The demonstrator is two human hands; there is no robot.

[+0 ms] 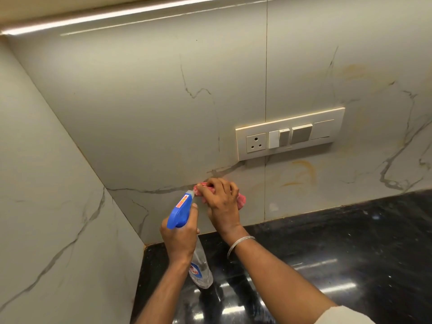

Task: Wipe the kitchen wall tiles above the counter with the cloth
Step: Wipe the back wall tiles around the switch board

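- The right hand (222,202) reaches forward over the counter (327,253), fingers curled down and pressing a bunched pink cloth (242,198) flat against the wall tiles (163,113).
- Most of the cloth is hidden under that hand; only a pink edge shows at the fingertips and a fold at the right side of the palm.
- A thin metal bangle (240,243) sits on the right wrist.
- The left hand (180,239) is closed around the neck of a spray bottle (201,270), with its blue trigger head (181,212) tilted up towards the wall and its nozzle just beside the cloth.
- The bottle's clear body hangs below the fist, over the back left corner of the black counter.
- The cloth lies low on the back wall, near the counter's back edge, below and to the left of the switch plate (289,134).
- The tiles are pale with grey veins; yellowish smears show under the switch plate.
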